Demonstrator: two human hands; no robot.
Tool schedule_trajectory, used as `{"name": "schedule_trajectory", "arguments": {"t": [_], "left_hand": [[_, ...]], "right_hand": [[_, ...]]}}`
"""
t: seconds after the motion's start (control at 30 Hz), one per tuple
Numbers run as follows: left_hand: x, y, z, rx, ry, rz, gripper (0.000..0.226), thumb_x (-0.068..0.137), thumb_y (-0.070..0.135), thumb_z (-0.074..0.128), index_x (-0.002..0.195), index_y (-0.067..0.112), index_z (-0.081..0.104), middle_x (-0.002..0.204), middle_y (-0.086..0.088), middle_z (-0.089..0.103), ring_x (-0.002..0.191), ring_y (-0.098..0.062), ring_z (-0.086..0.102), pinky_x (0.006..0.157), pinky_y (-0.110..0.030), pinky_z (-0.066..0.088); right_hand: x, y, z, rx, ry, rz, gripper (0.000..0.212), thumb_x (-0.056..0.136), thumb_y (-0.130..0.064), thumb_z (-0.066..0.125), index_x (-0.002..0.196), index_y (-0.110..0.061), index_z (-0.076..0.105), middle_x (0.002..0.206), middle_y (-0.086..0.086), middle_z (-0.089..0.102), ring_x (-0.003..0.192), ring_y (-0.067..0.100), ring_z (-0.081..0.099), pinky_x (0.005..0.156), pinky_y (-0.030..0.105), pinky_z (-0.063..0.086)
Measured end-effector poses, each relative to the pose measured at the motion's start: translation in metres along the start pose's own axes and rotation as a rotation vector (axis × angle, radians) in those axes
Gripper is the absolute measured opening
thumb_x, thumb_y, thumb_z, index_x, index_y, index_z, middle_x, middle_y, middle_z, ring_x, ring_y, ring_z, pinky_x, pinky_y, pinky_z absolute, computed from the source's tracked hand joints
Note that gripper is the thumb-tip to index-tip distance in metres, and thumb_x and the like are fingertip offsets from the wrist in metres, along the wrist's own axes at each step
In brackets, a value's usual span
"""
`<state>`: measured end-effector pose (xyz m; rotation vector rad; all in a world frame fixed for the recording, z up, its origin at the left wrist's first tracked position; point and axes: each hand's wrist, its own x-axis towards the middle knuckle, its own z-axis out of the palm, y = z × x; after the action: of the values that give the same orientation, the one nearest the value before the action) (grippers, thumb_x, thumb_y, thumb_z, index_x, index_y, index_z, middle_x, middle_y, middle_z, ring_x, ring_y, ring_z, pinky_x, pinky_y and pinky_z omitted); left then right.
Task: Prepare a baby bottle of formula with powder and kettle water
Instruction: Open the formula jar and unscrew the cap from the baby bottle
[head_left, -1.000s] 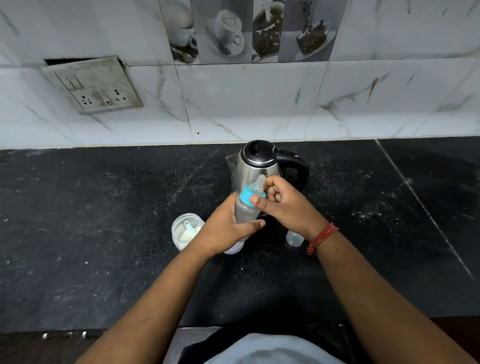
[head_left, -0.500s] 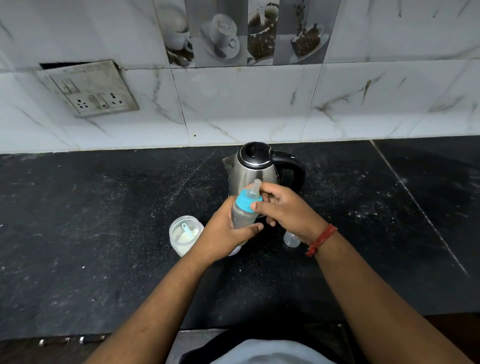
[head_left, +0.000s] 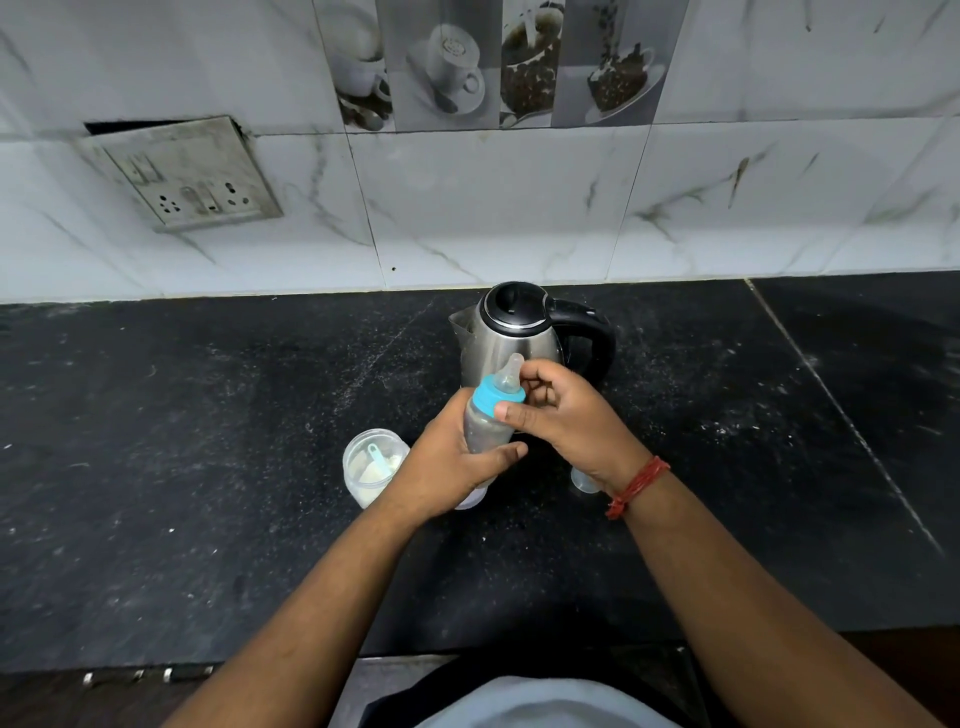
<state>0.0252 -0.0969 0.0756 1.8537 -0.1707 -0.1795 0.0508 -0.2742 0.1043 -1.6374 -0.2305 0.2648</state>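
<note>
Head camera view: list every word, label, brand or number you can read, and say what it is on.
No readable text anywhere.
Steel electric kettle with black lid: no legible brand.
Clear baby bottle with blue collar: any markings too blurred to read.
Grey wall socket plate: no lettering visible.
Coffee-cup picture tiles: pictures only.

Kettle (head_left: 511, 338) blocks behind; counter (head_left: 182, 441) left open (jar (head_left: 371, 467) aside).

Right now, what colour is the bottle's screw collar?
Blue collar, clearest in the head view.
</note>
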Motion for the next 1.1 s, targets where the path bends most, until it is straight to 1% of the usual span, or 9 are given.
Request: {"name": "schedule_trajectory", "arguments": {"t": [0.1,0.17,0.27,0.53,0.6,0.77,0.93,1.03,1.1], "left_hand": [[0.001,-0.002,-0.001,-0.006,-0.009,-0.007,0.057,0.077,0.037,0.084,0.127,0.032,0.055,0.114,0.008,0.071,0.106,-0.011,0.069,0.100,-0.046,0.056],[0.001,-0.003,0.000,-0.013,-0.003,-0.016,0.059,0.076,0.040,0.084,0.126,0.033,0.055,0.114,0.008,0.071,0.107,-0.012,0.069,0.101,-0.046,0.055],[0.001,-0.005,0.000,-0.018,0.011,-0.028,0.061,0.071,0.047,0.084,0.124,0.033,0.056,0.113,0.007,0.072,0.106,-0.014,0.069,0.100,-0.047,0.055],[0.003,-0.005,0.002,-0.014,-0.009,-0.029,0.062,0.073,0.044,0.084,0.127,0.030,0.056,0.118,0.004,0.072,0.112,-0.018,0.069,0.102,-0.052,0.053],[0.003,-0.005,0.003,-0.017,-0.011,-0.032,0.062,0.073,0.044,0.084,0.127,0.030,0.057,0.119,0.003,0.072,0.113,-0.019,0.069,0.103,-0.053,0.053],[0.004,-0.006,0.004,-0.031,-0.006,-0.036,0.060,0.072,0.044,0.084,0.124,0.031,0.057,0.114,0.003,0.072,0.109,-0.020,0.069,0.101,-0.052,0.054],[0.006,-0.008,0.004,-0.023,0.000,-0.029,0.056,0.077,0.036,0.084,0.125,0.032,0.056,0.113,0.005,0.071,0.106,-0.017,0.069,0.100,-0.046,0.055],[0.006,-0.008,0.004,-0.019,-0.008,-0.034,0.058,0.078,0.035,0.084,0.128,0.028,0.055,0.113,0.005,0.071,0.106,-0.013,0.069,0.100,-0.046,0.055],[0.006,-0.008,0.004,-0.027,-0.013,-0.031,0.060,0.078,0.035,0.084,0.130,0.026,0.055,0.117,0.003,0.071,0.110,-0.016,0.069,0.102,-0.048,0.054]], "right_hand": [[0.000,-0.001,0.001,0.075,0.001,0.004,0.042,0.079,-0.014,0.073,0.121,-0.011,0.065,0.111,0.006,0.070,0.101,0.014,0.067,0.090,0.029,0.056],[0.001,0.000,0.002,0.126,-0.016,0.013,0.046,0.078,-0.012,0.066,0.124,-0.008,0.063,0.116,0.010,0.068,0.105,0.015,0.066,0.090,0.028,0.056],[0.001,0.001,0.000,0.183,-0.039,0.011,0.047,0.079,-0.008,0.061,0.124,-0.022,0.062,0.118,0.005,0.067,0.104,0.010,0.065,0.087,0.027,0.056],[0.002,0.006,0.003,0.016,0.018,-0.030,0.061,0.072,-0.027,0.083,0.125,-0.038,0.053,0.114,0.002,0.060,0.102,0.009,0.063,0.087,0.026,0.054],[0.003,0.008,0.003,0.007,0.024,-0.041,0.060,0.074,-0.024,0.084,0.123,-0.041,0.053,0.114,0.004,0.061,0.101,0.008,0.063,0.086,0.026,0.054],[0.005,0.009,0.002,0.047,0.030,-0.036,0.065,0.074,-0.015,0.078,0.130,-0.032,0.051,0.120,0.006,0.064,0.107,0.013,0.062,0.091,0.028,0.052],[0.004,0.010,0.000,0.149,-0.020,-0.009,0.076,0.076,0.000,0.064,0.146,-0.014,0.039,0.133,0.017,0.063,0.119,0.022,0.059,0.105,0.039,0.047],[0.003,0.009,-0.001,0.133,-0.022,-0.011,0.079,0.075,-0.014,0.073,0.146,-0.016,0.040,0.134,0.012,0.061,0.123,0.023,0.059,0.106,0.039,0.049],[0.004,0.010,0.000,0.073,-0.011,-0.014,0.077,0.073,-0.024,0.079,0.142,-0.023,0.044,0.130,0.007,0.059,0.116,0.015,0.060,0.101,0.036,0.051]]}}
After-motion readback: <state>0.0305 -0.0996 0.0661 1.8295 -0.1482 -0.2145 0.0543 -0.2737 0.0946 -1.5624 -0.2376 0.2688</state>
